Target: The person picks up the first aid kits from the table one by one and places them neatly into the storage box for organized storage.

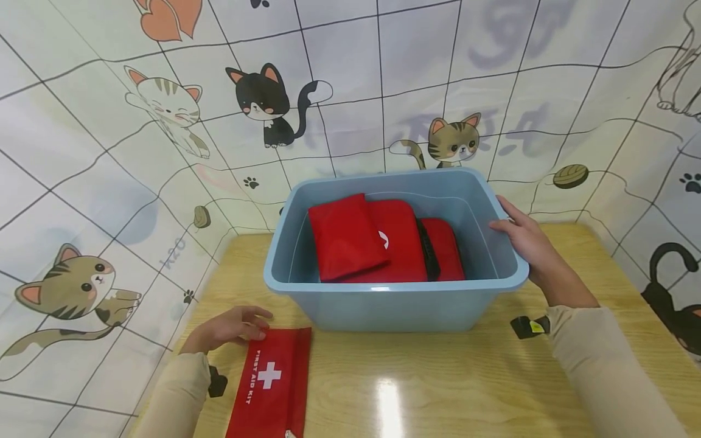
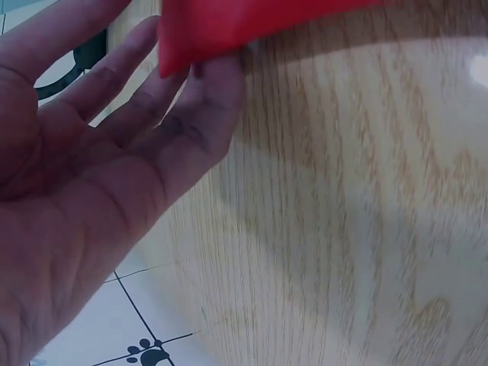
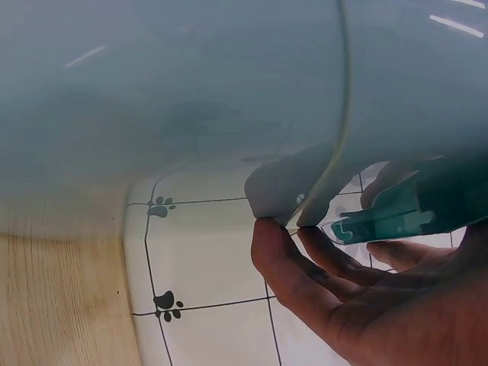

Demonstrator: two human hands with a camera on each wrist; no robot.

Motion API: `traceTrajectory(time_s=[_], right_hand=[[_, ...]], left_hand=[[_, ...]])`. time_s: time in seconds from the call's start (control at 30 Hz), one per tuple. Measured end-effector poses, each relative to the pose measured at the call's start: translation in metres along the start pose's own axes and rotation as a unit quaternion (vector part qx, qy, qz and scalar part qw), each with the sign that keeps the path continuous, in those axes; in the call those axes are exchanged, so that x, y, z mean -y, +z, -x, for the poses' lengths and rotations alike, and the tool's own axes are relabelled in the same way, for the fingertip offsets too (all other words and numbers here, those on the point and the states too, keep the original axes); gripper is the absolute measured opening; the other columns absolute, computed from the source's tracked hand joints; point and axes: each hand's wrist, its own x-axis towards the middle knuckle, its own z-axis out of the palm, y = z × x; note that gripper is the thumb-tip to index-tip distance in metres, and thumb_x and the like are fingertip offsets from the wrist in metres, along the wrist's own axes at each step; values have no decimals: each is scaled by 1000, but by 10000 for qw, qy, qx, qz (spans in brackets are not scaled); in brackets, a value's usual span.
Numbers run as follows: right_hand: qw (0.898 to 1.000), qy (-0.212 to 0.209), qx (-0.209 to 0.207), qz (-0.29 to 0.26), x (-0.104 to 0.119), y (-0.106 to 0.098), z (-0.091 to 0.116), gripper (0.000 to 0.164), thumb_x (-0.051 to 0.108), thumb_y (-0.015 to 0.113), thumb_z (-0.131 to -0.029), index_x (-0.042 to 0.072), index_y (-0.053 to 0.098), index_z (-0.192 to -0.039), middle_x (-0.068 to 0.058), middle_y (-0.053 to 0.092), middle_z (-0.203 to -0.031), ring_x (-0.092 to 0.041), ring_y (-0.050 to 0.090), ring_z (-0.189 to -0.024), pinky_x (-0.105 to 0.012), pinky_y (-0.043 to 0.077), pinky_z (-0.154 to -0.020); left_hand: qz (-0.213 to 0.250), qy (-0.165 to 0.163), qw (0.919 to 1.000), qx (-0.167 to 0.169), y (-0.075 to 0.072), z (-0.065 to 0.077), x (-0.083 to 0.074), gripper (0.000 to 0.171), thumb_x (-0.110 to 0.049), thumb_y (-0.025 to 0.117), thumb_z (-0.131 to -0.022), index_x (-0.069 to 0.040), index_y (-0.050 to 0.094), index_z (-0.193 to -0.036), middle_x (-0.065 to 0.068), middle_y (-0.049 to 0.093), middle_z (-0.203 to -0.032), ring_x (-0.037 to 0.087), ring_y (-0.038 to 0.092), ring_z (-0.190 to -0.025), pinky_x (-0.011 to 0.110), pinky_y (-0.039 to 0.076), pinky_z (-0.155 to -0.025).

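Observation:
A red flat zip pouch [image 1: 276, 380] with a white cross and the words FIRST AID KIT lies at the front left. My left hand [image 1: 232, 328] holds its upper left corner; the left wrist view shows the red corner [image 2: 202, 34] hiding some of the fingertips. On the wooden table stands a light blue plastic bin [image 1: 383, 307]. With my right hand [image 1: 528, 243] I grip the bin's right rim, the thumb on the inner side. Inside the bin are a red flat pouch [image 1: 347, 237], a larger red case [image 1: 402, 234] and another red case [image 1: 443, 246], partly overlapping.
A cat-print grid sheet [image 1: 350, 121] covers the walls behind and beside the table. The wooden tabletop [image 1: 438, 377] shows in front of the bin and along both sides. A teal part [image 3: 396, 217] shows beside my right fingers; its kind is unclear.

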Motion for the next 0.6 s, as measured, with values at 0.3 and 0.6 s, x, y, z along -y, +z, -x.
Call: traceTrajectory(time_s=[0.3,0.6], right_hand=[[10000,-51,-63,56,1,0,0,64,26,36,-107,34,1,-160,-15,3,-166,-52,14,-144,-78,23,-103],[9998,-172,-120,1,-1,2,0,64,26,37,-106,33,2,-160,-16,4,-166,-53,14,-144,-79,24,-103]], left_hand=[[221,261,9985,422,0,1,-2,60,-15,75,-88,3,50,-140,19,59,-131,27,65,-104,46,56,-90],[336,394,9985,199,-12,9,0,46,-14,67,-94,2,54,-135,17,63,-120,30,67,-98,47,59,-81]])
